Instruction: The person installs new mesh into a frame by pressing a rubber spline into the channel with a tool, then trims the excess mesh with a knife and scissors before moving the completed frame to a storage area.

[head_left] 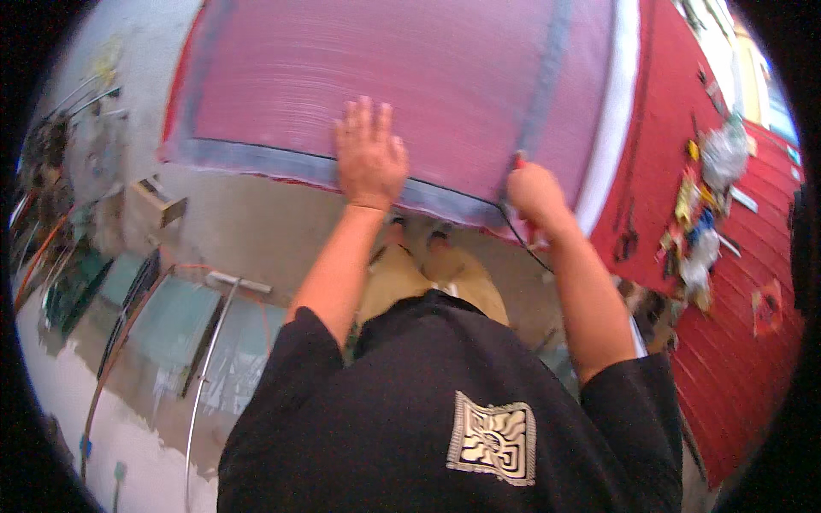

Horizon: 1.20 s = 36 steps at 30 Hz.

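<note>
A window screen with fine mesh [428, 64] stretched over a grey frame [256, 158] lies in front of me on a red surface. My left hand [372, 162] rests flat on the mesh at the near edge, fingers spread. Near the right corner, my right hand [537, 198] is closed round a red-handled tool [519, 160]; its working end is hidden. A thin black cord [286, 151] runs along the frame's near side, and its loose end hangs below my right hand. Mesh overhangs the frame's edges.
Red boards [744, 368] at the right carry plastic bags [725, 154] and small clutter. Glass panes [175, 321] lean at the lower left beside a metal rod [205, 385]. A small open box [156, 203] sits on the floor, left of my feet.
</note>
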Each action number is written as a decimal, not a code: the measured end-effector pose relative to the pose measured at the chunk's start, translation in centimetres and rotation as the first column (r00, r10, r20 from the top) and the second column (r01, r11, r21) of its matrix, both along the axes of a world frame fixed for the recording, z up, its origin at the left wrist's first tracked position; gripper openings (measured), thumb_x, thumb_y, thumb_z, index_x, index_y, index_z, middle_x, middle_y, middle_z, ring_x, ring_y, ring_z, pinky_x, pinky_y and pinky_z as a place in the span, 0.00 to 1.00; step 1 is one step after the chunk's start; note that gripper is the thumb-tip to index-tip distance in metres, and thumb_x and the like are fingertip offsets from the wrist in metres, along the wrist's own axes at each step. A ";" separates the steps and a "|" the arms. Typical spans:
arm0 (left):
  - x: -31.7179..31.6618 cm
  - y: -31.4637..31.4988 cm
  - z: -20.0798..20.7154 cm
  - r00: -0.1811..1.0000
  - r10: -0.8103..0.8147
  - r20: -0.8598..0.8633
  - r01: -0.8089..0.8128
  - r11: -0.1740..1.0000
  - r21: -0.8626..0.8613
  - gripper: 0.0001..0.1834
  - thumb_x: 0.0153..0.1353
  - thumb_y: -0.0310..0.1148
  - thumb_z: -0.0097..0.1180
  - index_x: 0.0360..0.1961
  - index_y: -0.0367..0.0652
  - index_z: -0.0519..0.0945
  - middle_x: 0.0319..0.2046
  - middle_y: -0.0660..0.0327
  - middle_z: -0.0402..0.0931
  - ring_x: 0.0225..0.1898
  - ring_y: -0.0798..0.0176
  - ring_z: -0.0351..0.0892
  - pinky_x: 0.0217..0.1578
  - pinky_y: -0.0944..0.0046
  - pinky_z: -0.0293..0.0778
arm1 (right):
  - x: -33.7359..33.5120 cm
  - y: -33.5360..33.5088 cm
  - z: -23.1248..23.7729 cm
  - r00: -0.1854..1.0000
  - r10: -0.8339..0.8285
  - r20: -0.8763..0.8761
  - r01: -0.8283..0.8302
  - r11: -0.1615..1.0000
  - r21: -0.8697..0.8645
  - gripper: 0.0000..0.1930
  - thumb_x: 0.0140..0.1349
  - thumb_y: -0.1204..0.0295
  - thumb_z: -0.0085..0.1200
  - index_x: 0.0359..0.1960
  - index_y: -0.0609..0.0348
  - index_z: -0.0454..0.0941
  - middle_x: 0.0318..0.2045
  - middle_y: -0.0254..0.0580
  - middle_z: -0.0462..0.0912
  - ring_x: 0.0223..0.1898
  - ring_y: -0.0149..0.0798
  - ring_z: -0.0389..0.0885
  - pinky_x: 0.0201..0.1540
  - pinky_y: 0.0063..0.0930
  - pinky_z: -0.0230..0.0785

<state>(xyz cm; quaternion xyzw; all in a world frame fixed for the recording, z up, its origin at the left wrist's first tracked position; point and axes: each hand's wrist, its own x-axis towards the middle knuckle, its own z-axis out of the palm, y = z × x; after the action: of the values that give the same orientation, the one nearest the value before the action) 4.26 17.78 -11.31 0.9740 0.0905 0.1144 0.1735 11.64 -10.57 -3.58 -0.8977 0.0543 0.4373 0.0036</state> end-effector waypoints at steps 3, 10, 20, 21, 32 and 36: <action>0.2 0.1 0.7 1.000 -0.007 -0.030 0.006 0.999 -0.034 0.33 0.70 0.42 0.56 0.75 0.47 0.75 0.79 0.46 0.64 0.81 0.40 0.58 0.81 0.35 0.50 | 5.5 0.8 0.5 1.000 0.007 0.001 -0.007 1.000 0.008 0.18 0.70 0.72 0.46 0.38 0.74 0.86 0.29 0.63 0.89 0.30 0.56 0.93 0.35 0.50 0.87; 3.6 2.6 2.8 1.000 0.003 -0.002 -0.003 0.998 -0.060 0.35 0.72 0.43 0.57 0.78 0.47 0.70 0.82 0.42 0.56 0.83 0.38 0.54 0.80 0.32 0.48 | 8.5 -3.4 -2.8 0.754 0.657 -0.011 -0.657 0.754 0.012 0.15 0.69 0.73 0.50 0.38 0.73 0.87 0.29 0.64 0.89 0.27 0.56 0.92 0.32 0.52 0.85; 7.1 7.1 0.7 0.991 0.095 -0.096 -0.087 0.993 0.084 0.39 0.76 0.52 0.51 0.83 0.50 0.62 0.84 0.40 0.50 0.85 0.38 0.48 0.81 0.31 0.42 | 8.5 0.2 0.2 0.982 -0.167 0.085 0.159 0.983 0.087 0.18 0.70 0.72 0.46 0.35 0.75 0.86 0.27 0.61 0.89 0.26 0.56 0.92 0.34 0.51 0.85; 6.7 7.1 0.4 0.989 0.084 -0.122 -0.070 0.990 0.119 0.39 0.76 0.52 0.51 0.83 0.50 0.63 0.84 0.41 0.50 0.85 0.38 0.48 0.81 0.31 0.42 | 8.6 -0.2 -0.4 0.995 -0.081 0.055 0.077 0.994 0.083 0.18 0.70 0.72 0.46 0.34 0.75 0.86 0.27 0.61 0.89 0.27 0.56 0.92 0.34 0.50 0.85; 4.8 5.8 1.8 0.991 0.008 -0.131 0.000 0.998 0.057 0.39 0.75 0.50 0.56 0.83 0.52 0.64 0.83 0.42 0.52 0.84 0.38 0.48 0.81 0.32 0.44 | 9.0 -1.1 -0.9 0.996 0.051 0.072 -0.054 0.997 0.046 0.14 0.67 0.73 0.53 0.36 0.71 0.89 0.30 0.57 0.91 0.31 0.55 0.93 0.39 0.49 0.86; 3.6 5.2 2.4 0.994 0.006 -0.111 -0.005 1.000 0.005 0.39 0.74 0.49 0.57 0.83 0.51 0.64 0.83 0.40 0.52 0.84 0.38 0.49 0.81 0.32 0.43 | 8.8 -1.4 -1.6 0.867 0.497 0.026 -0.491 0.863 -0.117 0.08 0.60 0.73 0.66 0.36 0.66 0.91 0.33 0.53 0.92 0.36 0.52 0.94 0.43 0.46 0.87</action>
<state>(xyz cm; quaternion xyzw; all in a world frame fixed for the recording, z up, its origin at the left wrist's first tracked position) 7.90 22.97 -8.89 0.9790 0.1024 0.0608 0.1656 20.45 -12.02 -5.21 -0.8923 -0.1543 0.3952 -0.1545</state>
